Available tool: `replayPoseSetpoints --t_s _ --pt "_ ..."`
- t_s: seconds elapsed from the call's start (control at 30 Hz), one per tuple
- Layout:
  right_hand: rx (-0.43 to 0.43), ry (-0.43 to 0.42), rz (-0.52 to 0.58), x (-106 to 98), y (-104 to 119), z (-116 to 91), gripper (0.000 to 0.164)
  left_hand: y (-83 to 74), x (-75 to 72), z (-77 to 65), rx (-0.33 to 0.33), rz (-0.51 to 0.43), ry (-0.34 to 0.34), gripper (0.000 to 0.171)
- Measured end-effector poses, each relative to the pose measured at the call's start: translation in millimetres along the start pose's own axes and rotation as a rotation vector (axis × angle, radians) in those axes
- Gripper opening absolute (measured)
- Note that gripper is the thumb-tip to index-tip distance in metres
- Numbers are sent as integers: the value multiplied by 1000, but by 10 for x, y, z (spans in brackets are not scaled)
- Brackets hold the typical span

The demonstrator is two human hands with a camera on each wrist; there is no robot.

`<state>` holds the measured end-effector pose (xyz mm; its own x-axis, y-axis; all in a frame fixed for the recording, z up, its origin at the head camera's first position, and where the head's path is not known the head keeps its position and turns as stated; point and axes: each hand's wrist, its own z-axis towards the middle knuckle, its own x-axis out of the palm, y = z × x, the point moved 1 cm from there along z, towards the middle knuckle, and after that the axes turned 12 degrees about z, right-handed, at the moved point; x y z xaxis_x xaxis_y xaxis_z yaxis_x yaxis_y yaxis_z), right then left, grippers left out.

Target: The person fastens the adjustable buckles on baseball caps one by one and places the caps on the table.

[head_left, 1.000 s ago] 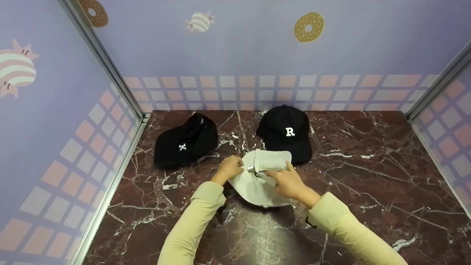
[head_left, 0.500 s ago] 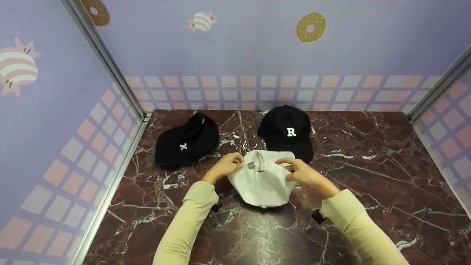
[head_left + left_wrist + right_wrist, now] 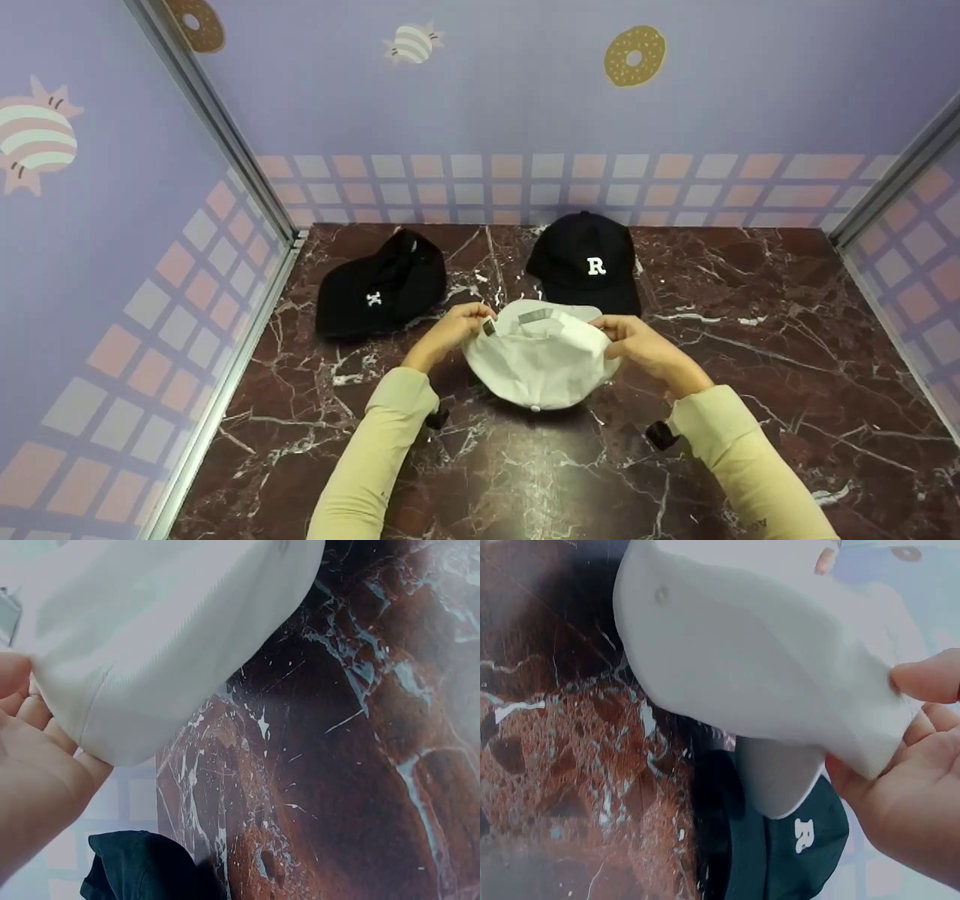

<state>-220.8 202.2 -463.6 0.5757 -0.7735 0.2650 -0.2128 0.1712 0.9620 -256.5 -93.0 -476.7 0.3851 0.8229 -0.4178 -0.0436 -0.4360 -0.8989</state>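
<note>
A white cap (image 3: 536, 367) is held between both hands near the middle of the tabletop, its strap and metal buckle on the upper side and its brim pointing away. My left hand (image 3: 456, 330) pinches the cap's left edge; in the left wrist view the thumb and fingers (image 3: 37, 709) clasp the white fabric. On the opposite side my right hand (image 3: 641, 349) pinches the right edge, thumb above and fingers beneath in the right wrist view. Just behind the white cap sits a black cap (image 3: 581, 255) with a white R.
Another black cap (image 3: 382, 289), with a small white emblem, lies at the back left, its crown partly collapsed. The dark red marbled tabletop (image 3: 750, 360) is bounded by a patterned back wall (image 3: 480, 97) and side panels (image 3: 67, 262).
My right hand has moved from the cap's buckle area to its right edge. The white cap has opened out into a rounder shape, and its rear opening now shows.
</note>
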Motion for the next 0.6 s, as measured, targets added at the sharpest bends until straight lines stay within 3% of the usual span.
replayPoseSetpoints --t_s 0.17,0.3,0.47,0.6 --pt "61 9 69 -84 -1 -38 38 -27 -13 4 21 -38 38 34" --pt "66 84 92 -144 -27 -75 37 -71 13 -2 69 -37 80 32" --pt "61 204 49 -234 -84 -104 31 -243 54 -99 140 -6 108 32" --pt "116 234 -40 -220 -53 -111 23 -406 76 -172 176 1 144 32"
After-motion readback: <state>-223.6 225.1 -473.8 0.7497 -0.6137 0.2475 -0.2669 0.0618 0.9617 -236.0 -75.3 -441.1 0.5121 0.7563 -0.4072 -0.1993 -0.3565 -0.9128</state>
